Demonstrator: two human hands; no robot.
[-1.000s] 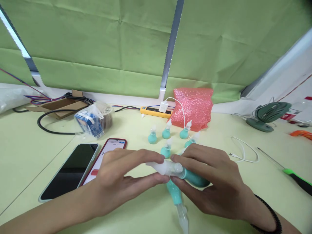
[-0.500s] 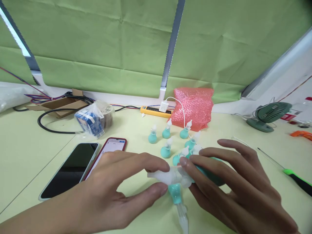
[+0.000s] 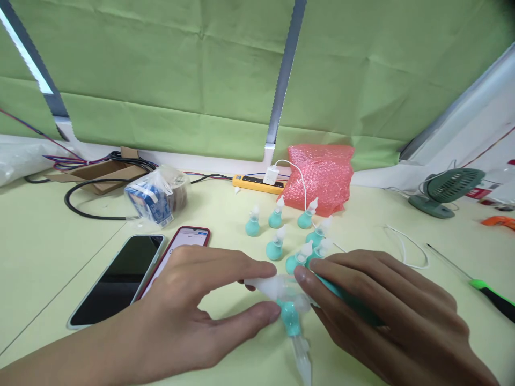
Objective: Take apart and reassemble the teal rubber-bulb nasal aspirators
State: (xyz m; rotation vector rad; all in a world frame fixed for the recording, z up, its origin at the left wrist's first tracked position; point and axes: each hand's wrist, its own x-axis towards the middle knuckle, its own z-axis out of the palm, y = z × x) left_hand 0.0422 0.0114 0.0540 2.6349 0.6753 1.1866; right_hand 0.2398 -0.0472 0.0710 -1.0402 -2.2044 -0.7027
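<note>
A nozzle [image 3: 263, 288] is held by the left hand [image 3: 179, 305], fingers [image 3: 261, 268] narrowly parted — its teal bulb [image 3: 330, 286] grasped by the right hand [image 3: 386, 311].

From my remote seat I see a pale tabletop [image 3: 231, 236] carrying two phones [image 3: 120, 279] at left, teal bulbs [image 3: 274, 250] mid-scene, a pink bubble-wrap package [image 3: 319, 182] far back, a screwdriver [image 3: 483, 288] at right.

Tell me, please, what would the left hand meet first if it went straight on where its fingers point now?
The left hand would probably meet the right hand first, at its fingertips, along the clear tube between them. Exact depth is unclear from this single view.
</note>
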